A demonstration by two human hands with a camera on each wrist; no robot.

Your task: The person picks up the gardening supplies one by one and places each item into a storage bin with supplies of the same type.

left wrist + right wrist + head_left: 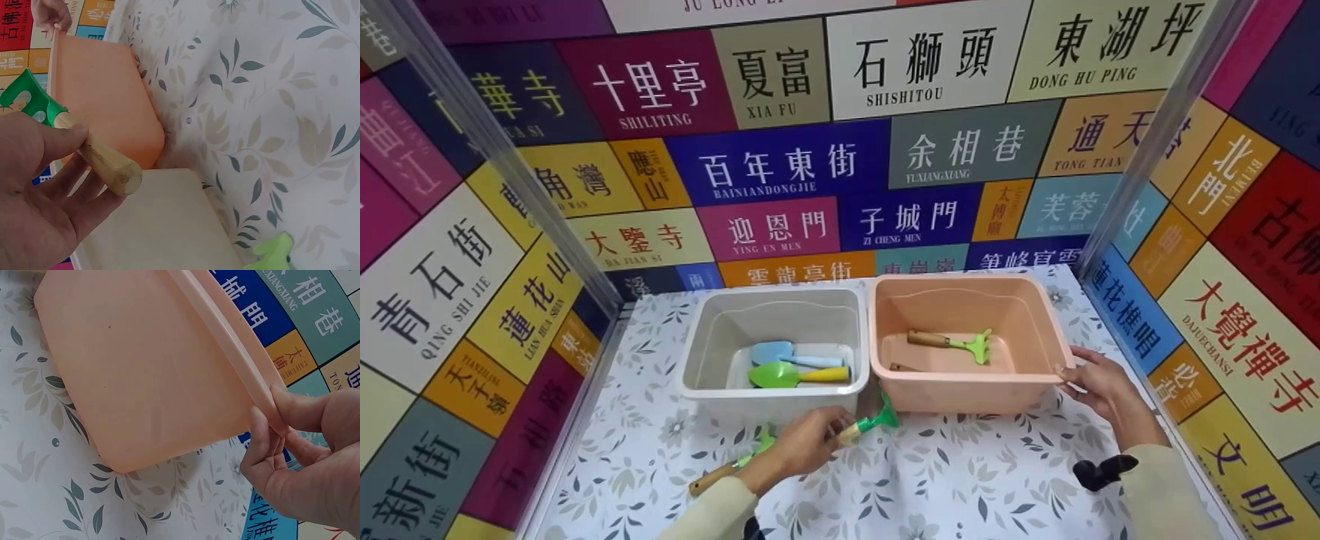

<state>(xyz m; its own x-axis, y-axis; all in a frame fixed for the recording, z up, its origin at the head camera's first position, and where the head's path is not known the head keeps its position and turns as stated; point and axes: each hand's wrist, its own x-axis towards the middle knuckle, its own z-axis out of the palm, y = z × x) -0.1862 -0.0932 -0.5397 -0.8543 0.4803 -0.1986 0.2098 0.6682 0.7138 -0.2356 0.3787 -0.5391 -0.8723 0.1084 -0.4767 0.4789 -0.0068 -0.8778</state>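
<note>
The two bins are of smooth plastic, with rounded corners and a rim that turns outward: a pale grey bin point(735, 409) at the left and a peach bin point(975, 396) just beside it. They stand on a white cloth point(960, 480), which is printed with grey leaves and beige flowers. In the grey bin lie a blue shovel point(780, 352) and a green trowel point(787, 376) with a smooth yellow handle. In the peach bin lies a small rake point(960, 342), its wooden handle brown and its toothed head light green; near it, a brown handle end point(901, 367) is partly hidden by the front wall.

The left hand point(806, 442) holds a green-headed tool point(864, 425). Its handle is pale wood, round, with a blunt end, and its head is glossy, with openings in it. The thumb and the bent fingers pinch this handle. The tool is in front of the bins, near the gap between them; whether its head touches the peach bin, I cannot tell. The right hand point(1099, 386) pinches the rim of the peach bin at the near right corner, with its digits on both sides of the rim. Another wooden-handled tool point(727, 471), with a light green head, lies on the cloth, partly covered by the left arm.
</note>
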